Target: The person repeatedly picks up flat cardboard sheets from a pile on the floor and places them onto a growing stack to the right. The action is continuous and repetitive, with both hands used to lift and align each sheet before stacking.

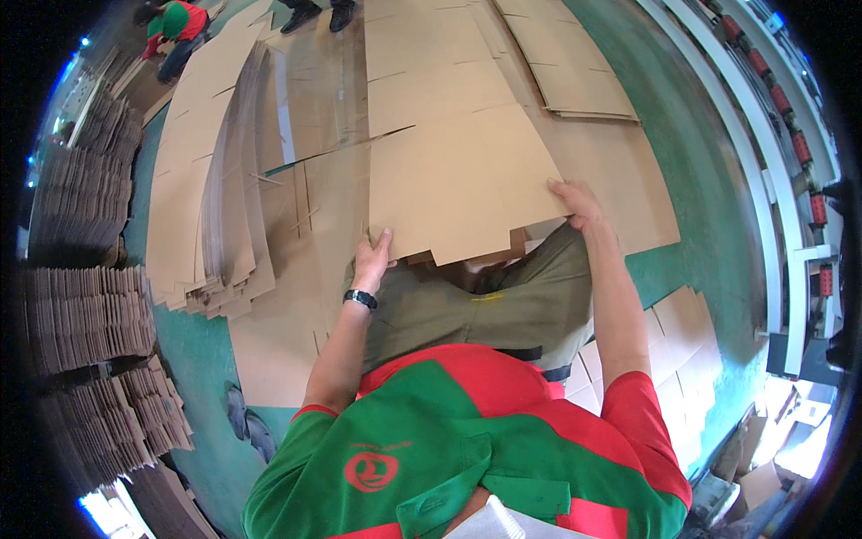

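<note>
A large flat cardboard sheet with a notched near edge stretches away from my lap. My left hand grips its near left corner, thumb on top and fingers underneath. At the near right corner my right hand pinches the sheet in the same way. Under the near edge, between my knees, more brown cardboard shows in part. A dark slit crosses from the sheet's left side toward the cardboard lying to the left.
To the left lies a tall pile of cut cardboard sheets. Another cardboard stack is at the far right. Bundled cardboard lines the left edge. A machine frame with rollers runs along the right. Another person crouches at far left; dark shoes stand ahead.
</note>
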Available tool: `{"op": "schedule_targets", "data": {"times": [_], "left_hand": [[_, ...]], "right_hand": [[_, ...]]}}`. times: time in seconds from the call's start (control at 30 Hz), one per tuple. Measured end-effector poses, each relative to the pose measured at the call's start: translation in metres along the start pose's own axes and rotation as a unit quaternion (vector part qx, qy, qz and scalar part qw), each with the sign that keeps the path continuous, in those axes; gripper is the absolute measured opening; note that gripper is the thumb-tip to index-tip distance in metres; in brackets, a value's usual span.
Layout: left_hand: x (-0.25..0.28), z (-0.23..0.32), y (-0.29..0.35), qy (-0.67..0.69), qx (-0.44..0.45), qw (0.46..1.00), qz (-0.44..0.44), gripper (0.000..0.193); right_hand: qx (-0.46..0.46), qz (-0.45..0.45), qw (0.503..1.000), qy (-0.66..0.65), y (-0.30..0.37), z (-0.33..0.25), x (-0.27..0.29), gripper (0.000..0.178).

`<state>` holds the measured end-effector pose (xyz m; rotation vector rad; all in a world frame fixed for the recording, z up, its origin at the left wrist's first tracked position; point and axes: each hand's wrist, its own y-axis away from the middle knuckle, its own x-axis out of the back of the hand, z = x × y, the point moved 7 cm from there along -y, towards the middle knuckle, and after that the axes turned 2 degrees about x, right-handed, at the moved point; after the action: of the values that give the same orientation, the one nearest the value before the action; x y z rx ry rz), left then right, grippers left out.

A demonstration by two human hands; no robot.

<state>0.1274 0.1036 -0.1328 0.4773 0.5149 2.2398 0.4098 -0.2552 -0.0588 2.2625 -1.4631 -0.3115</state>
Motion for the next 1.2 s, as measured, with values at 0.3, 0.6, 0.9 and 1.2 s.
{"op": "schedule_targets", "data": {"times": [0.3, 0.6, 0.9, 1.2], "left_hand": [[-0.034, -0.01, -0.028, -0.06, -0.029, 0.998, -0.011, 0.069], [-0.062, -0.011, -0.046, -0.269, -0.093, 0.957, 0.051, 0.059], [-0.072, -0.004, -0.037, -0.386, -0.153, 0.907, 0.067, 0.056], [-0.071, -0.018, -0.053, -0.368, -0.11, 0.921, 0.062, 0.057]], "right_hand": [[0.052, 0.091, 0.864, 0.493, -0.047, -0.006, 0.035, 0.042], [-0.055, -0.04, 0.783, 0.619, -0.07, 0.029, 0.028, 0.044], [-0.061, -0.062, 0.793, 0.603, -0.056, 0.019, 0.021, 0.073], [-0.071, -0.059, 0.787, 0.61, -0.066, 0.03, 0.022, 0.07]]}}
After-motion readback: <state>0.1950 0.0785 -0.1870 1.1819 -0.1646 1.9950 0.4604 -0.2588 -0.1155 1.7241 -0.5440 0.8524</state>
